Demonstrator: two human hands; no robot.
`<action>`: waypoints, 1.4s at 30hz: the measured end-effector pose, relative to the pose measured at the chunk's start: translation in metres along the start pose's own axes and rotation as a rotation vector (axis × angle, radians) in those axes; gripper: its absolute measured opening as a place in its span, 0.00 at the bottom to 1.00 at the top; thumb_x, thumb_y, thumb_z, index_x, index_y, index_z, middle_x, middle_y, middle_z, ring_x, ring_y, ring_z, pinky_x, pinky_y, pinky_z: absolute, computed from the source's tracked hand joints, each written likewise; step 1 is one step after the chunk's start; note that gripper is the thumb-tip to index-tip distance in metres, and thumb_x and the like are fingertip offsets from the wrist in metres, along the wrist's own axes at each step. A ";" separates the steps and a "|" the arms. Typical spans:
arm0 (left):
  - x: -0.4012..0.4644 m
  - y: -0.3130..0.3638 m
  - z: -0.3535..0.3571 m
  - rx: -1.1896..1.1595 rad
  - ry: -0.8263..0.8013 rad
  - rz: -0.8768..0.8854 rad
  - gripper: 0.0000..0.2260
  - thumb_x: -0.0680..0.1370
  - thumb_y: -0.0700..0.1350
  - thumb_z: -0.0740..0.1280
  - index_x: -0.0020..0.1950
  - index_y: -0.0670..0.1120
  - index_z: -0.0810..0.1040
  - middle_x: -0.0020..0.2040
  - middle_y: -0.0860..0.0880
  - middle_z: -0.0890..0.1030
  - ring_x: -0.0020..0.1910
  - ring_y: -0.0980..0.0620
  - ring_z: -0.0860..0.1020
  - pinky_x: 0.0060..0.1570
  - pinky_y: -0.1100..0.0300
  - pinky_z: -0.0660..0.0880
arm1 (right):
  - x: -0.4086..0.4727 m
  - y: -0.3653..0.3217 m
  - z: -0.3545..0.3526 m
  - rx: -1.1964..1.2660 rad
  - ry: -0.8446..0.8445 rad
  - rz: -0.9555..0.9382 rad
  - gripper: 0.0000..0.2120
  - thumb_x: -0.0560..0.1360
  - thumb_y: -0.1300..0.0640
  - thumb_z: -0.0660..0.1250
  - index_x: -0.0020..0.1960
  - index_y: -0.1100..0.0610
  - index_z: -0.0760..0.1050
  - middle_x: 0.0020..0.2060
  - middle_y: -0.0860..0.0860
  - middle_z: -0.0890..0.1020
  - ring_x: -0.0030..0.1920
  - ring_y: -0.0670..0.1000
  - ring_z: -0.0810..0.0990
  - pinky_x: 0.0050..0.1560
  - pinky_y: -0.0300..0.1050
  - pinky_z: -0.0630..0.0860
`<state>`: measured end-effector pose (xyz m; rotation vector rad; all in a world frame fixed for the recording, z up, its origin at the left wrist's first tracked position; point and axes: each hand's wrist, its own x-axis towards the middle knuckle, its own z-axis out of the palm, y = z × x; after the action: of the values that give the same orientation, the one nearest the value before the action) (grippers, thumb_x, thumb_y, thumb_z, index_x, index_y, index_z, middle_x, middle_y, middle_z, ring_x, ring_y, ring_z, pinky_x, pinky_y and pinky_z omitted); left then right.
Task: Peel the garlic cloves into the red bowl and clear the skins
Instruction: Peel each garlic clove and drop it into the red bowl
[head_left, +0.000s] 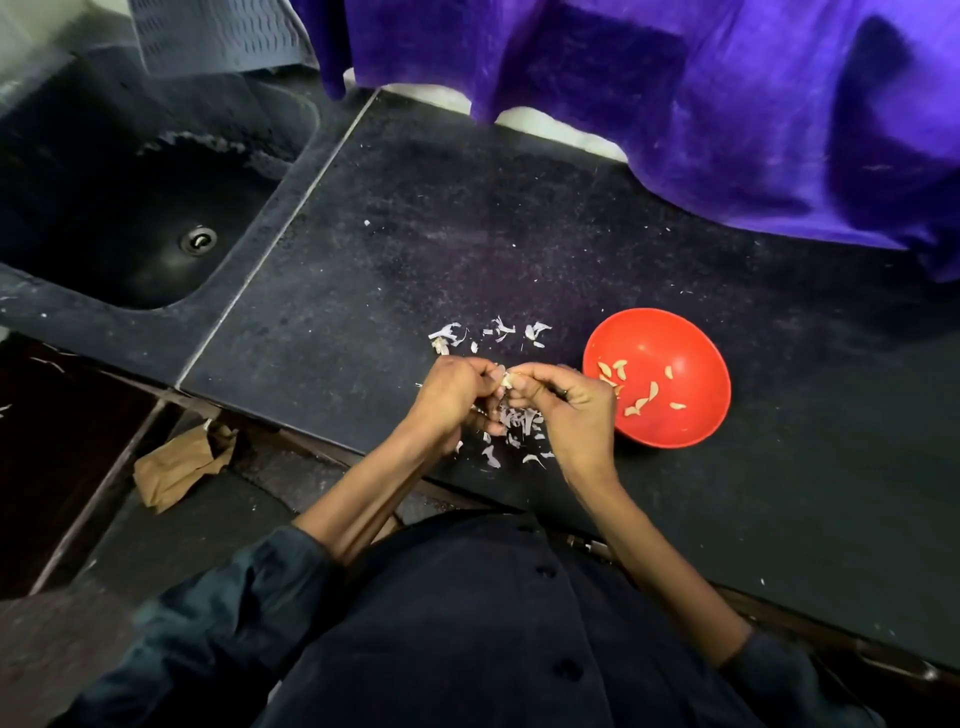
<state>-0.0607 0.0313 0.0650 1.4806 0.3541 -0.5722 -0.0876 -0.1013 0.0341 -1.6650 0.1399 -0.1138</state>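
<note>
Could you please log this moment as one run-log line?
step: peeling | left hand and right hand: pinch one garlic clove | red bowl: holds peeled cloves | skins: on counter, uncleared

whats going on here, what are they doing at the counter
A person is peeling garlic at a dark counter. The left hand and right hand meet over the counter and pinch a garlic clove between their fingertips. Several peeled cloves already lie in the red bowl to the right. Loose skins are scattered on the counter under and beyond the hands, not yet cleared.
</note>
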 end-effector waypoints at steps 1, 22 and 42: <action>-0.001 0.001 -0.001 -0.010 -0.020 -0.036 0.14 0.81 0.33 0.58 0.36 0.39 0.75 0.29 0.45 0.70 0.24 0.53 0.70 0.21 0.63 0.72 | -0.001 0.000 0.000 -0.017 -0.001 -0.024 0.05 0.72 0.68 0.71 0.48 0.66 0.83 0.42 0.58 0.85 0.37 0.49 0.83 0.41 0.43 0.80; -0.003 -0.016 -0.013 0.135 -0.022 0.375 0.16 0.74 0.35 0.72 0.59 0.48 0.80 0.51 0.46 0.84 0.39 0.56 0.82 0.31 0.62 0.79 | -0.001 -0.014 -0.011 0.293 0.024 0.214 0.07 0.72 0.68 0.70 0.50 0.65 0.81 0.37 0.53 0.85 0.38 0.50 0.84 0.42 0.41 0.81; -0.007 -0.030 -0.010 0.814 0.272 1.094 0.11 0.76 0.40 0.63 0.49 0.39 0.84 0.42 0.46 0.85 0.38 0.51 0.81 0.40 0.59 0.78 | 0.003 -0.026 -0.006 0.537 -0.040 0.557 0.05 0.70 0.67 0.68 0.46 0.65 0.80 0.36 0.56 0.82 0.36 0.50 0.79 0.36 0.40 0.80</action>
<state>-0.0816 0.0423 0.0435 2.2306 -0.5639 0.4414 -0.0851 -0.1056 0.0607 -1.0461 0.4927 0.2828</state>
